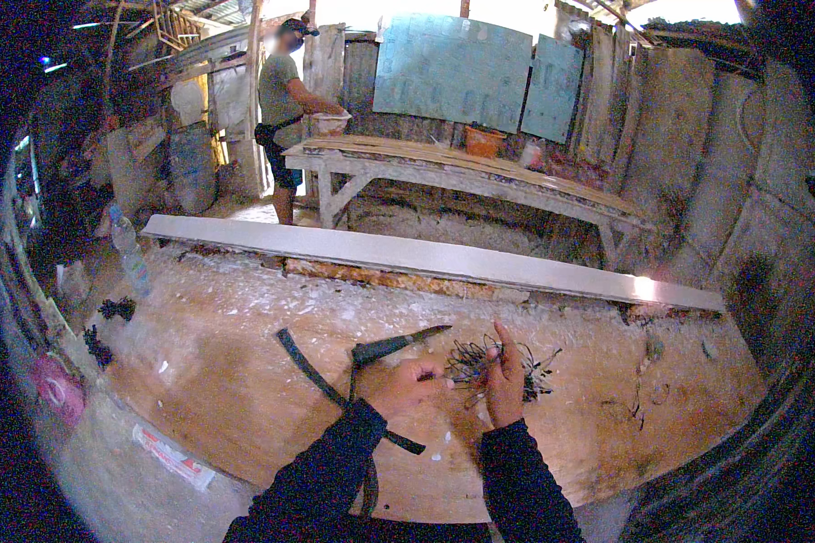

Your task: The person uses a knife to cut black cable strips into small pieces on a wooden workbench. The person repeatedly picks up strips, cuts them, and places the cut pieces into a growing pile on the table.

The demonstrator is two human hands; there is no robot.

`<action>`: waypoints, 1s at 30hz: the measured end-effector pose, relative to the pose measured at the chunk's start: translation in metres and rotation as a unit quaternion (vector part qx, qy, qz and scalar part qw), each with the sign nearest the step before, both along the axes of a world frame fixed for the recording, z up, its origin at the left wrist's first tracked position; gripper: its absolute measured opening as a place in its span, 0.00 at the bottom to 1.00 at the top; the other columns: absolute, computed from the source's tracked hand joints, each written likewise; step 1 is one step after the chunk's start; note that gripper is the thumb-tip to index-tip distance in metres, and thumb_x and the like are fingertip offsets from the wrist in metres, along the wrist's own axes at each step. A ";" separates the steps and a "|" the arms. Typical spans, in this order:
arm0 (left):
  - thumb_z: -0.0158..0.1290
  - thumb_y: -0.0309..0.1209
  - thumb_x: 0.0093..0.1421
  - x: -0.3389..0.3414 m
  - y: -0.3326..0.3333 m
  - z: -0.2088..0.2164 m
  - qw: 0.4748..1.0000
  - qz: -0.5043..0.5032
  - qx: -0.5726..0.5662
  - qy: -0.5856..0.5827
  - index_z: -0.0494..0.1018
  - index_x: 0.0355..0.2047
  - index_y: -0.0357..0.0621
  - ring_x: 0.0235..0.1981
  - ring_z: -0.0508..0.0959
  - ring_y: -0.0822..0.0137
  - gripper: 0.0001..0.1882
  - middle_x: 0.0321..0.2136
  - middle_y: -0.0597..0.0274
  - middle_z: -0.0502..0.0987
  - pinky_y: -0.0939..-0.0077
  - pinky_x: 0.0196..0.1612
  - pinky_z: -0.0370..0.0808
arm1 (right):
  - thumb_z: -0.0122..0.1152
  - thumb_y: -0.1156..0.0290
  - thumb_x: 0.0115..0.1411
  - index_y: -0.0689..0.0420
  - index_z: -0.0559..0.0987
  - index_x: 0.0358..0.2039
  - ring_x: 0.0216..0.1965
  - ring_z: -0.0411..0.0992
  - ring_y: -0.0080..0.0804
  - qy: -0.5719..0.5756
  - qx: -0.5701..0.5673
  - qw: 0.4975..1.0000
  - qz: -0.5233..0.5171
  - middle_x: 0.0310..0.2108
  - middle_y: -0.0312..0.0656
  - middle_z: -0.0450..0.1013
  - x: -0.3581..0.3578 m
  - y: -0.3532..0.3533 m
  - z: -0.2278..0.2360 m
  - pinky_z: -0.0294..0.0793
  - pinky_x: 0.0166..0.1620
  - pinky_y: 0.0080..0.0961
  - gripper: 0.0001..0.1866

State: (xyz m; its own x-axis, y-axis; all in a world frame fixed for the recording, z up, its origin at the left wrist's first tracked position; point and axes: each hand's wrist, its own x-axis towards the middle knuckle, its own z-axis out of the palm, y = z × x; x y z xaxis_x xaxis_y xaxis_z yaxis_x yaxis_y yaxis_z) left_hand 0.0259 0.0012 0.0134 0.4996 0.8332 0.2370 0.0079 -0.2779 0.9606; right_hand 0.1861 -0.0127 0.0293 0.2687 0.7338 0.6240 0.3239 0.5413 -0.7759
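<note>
Head view: on the wooden worktop [254,425], right of the knife [391,347], a bundle of thin dark strands [541,369], probably light, springy and prone to snag, best taken by loose ends. Left hand [409,387] angled inward, fingers pinched closed, apparently on the bundle's edge; right hand [505,378] against it, forefinger extended, grip of remaining fingers impossible to tell.

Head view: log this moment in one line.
left hand: fingers curled | right hand: at dark wiry bundle, index finger extended | knife: on wooden tabletop
</note>
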 end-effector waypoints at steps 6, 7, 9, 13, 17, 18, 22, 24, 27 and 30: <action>0.52 0.36 0.48 -0.015 0.011 -0.004 0.984 0.142 -0.107 0.000 0.67 0.18 0.45 0.11 0.60 0.80 0.10 0.11 0.74 0.63 0.85 0.13 0.55 | 0.48 0.70 0.54 0.58 0.72 0.33 0.32 0.67 0.20 0.172 -0.225 0.935 0.211 0.34 0.38 0.70 0.001 -0.011 0.000 0.64 0.31 0.17 0.08; 0.52 0.35 0.48 -0.016 0.012 -0.006 0.983 0.150 -0.109 -0.006 0.67 0.19 0.45 0.11 0.60 0.81 0.09 0.11 0.74 0.63 0.85 0.13 0.55 | 0.48 0.72 0.53 0.58 0.72 0.31 0.32 0.67 0.21 0.202 -0.225 0.926 0.227 0.33 0.37 0.70 0.000 -0.012 -0.001 0.65 0.32 0.17 0.06; 0.53 0.35 0.48 -0.017 0.014 -0.009 0.979 0.167 -0.112 -0.018 0.69 0.20 0.44 0.11 0.59 0.81 0.08 0.11 0.74 0.63 0.86 0.12 0.54 | 0.49 0.76 0.51 0.58 0.73 0.28 0.33 0.67 0.22 0.261 -0.223 0.903 0.257 0.32 0.36 0.69 -0.001 -0.012 -0.003 0.65 0.34 0.17 0.04; 0.53 0.33 0.48 -0.017 0.017 -0.015 0.977 0.181 -0.101 -0.049 0.71 0.25 0.44 0.10 0.58 0.82 0.07 0.11 0.75 0.63 0.86 0.12 0.53 | 0.50 0.80 0.48 0.59 0.73 0.27 0.33 0.66 0.24 0.183 -0.143 0.929 0.287 0.32 0.37 0.69 -0.009 -0.013 -0.003 0.65 0.37 0.19 0.05; 0.53 0.33 0.48 -0.018 0.020 -0.020 0.979 0.163 -0.117 -0.046 0.71 0.26 0.44 0.10 0.58 0.82 0.07 0.11 0.75 0.63 0.86 0.12 0.53 | 0.50 0.82 0.46 0.60 0.72 0.27 0.34 0.67 0.25 0.165 -0.146 0.935 0.279 0.31 0.37 0.70 -0.013 -0.020 0.003 0.65 0.39 0.20 0.07; 0.53 0.33 0.48 -0.018 0.021 -0.021 0.979 0.164 -0.114 -0.035 0.71 0.25 0.44 0.10 0.58 0.82 0.07 0.11 0.75 0.63 0.86 0.12 0.53 | 0.50 0.82 0.46 0.60 0.72 0.27 0.34 0.67 0.25 0.169 -0.151 0.932 0.283 0.31 0.37 0.70 -0.013 -0.021 0.005 0.65 0.40 0.20 0.07; 0.54 0.36 0.49 -0.017 0.022 -0.024 0.984 0.165 -0.058 -0.016 0.71 0.24 0.44 0.11 0.59 0.82 0.09 0.11 0.75 0.63 0.86 0.13 0.55 | 0.50 0.81 0.47 0.61 0.73 0.28 0.33 0.68 0.26 0.170 -0.162 0.917 0.321 0.29 0.38 0.71 -0.012 -0.023 0.007 0.65 0.40 0.20 0.07; 0.54 0.37 0.49 -0.016 0.023 -0.025 0.985 0.165 -0.043 -0.014 0.71 0.24 0.44 0.11 0.60 0.81 0.10 0.11 0.74 0.62 0.86 0.14 0.55 | 0.50 0.80 0.47 0.62 0.73 0.29 0.32 0.69 0.27 0.159 -0.171 0.908 0.347 0.28 0.39 0.71 -0.010 -0.024 0.007 0.65 0.40 0.20 0.07; 0.54 0.39 0.48 -0.016 0.025 -0.027 0.984 0.173 -0.050 0.013 0.70 0.23 0.44 0.11 0.60 0.81 0.11 0.10 0.74 0.62 0.86 0.13 0.55 | 0.50 0.79 0.48 0.64 0.73 0.32 0.33 0.69 0.28 0.145 -0.181 0.903 0.363 0.30 0.41 0.72 -0.007 -0.024 0.010 0.66 0.41 0.21 0.10; 0.55 0.39 0.48 -0.016 0.026 -0.028 0.982 0.182 -0.045 -0.023 0.71 0.23 0.43 0.11 0.60 0.81 0.12 0.10 0.73 0.63 0.86 0.13 0.55 | 0.49 0.79 0.48 0.64 0.73 0.36 0.34 0.69 0.29 0.194 -0.195 0.884 0.378 0.31 0.43 0.72 -0.006 -0.029 0.013 0.66 0.41 0.22 0.13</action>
State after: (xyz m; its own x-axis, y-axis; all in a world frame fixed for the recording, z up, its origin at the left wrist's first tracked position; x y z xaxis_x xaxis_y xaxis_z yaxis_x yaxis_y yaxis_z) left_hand 0.0100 0.0268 -0.0146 0.1553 0.9731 0.1700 0.0473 -0.1792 0.9827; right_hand 0.1798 -0.0415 0.0422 -0.2516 0.9344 0.2523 -0.3469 0.1563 -0.9248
